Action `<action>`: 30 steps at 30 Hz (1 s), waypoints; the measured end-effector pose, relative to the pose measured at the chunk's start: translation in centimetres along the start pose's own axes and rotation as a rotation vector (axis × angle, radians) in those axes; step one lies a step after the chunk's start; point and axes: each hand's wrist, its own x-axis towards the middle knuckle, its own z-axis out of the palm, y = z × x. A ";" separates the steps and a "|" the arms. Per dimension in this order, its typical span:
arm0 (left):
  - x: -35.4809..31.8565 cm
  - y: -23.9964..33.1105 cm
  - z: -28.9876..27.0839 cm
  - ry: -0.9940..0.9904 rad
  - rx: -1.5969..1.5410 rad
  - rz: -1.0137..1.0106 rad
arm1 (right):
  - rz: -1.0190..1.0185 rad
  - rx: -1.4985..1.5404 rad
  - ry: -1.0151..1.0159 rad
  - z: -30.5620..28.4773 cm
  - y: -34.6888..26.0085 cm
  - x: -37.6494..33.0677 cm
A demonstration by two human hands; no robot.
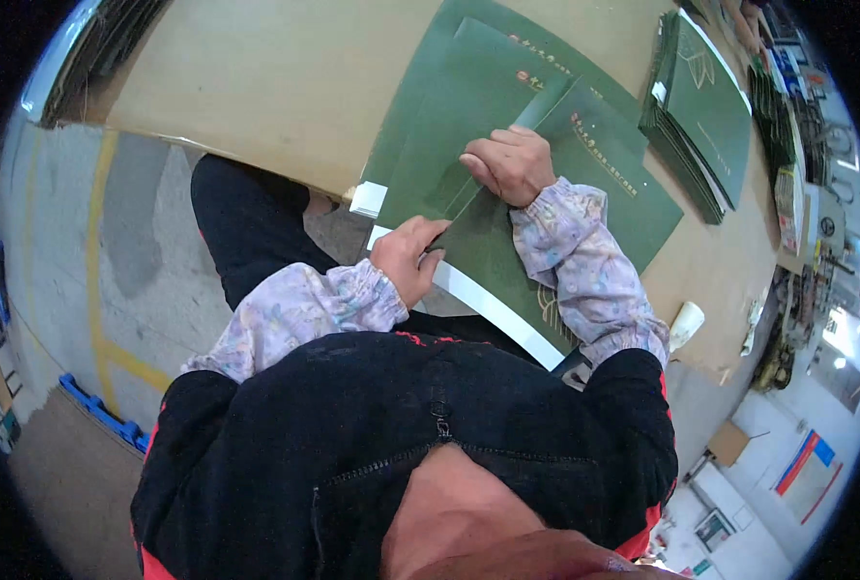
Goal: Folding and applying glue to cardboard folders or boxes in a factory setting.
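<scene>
Green card sheets (594,188) with gold print overlap on the table in front of me and reach past its near edge. A raised fold line runs slantwise across the top sheet. My left hand (410,259) pinches the near end of this fold between thumb and fingers. Farther along, my right hand (512,166) is closed and rests on the fold with its fingers curled. Whatever lies within those fingers is hidden. White strips (497,311) show along the sheets' near edge, and a white tab (368,199) sticks out at the left corner.
A stack of folded green card pieces (700,116) stands at the right on the tan table (265,77). More stacked card (96,53) sits at the far left. A white bottle-like object (686,325) lies near the right edge. Another person's hand (744,24) shows at the top right.
</scene>
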 end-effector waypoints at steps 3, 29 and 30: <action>-0.7 -0.6 0.6 0.052 -0.031 0.053 | -0.010 -0.140 -0.031 -0.3 2.0 0.5; 8.8 2.8 3.1 -0.226 0.828 0.441 | 1.129 -0.718 0.370 -11.4 -1.7 -15.1; 8.9 3.3 2.9 -0.237 0.817 0.441 | 1.315 -0.694 0.391 -10.5 -2.2 -18.5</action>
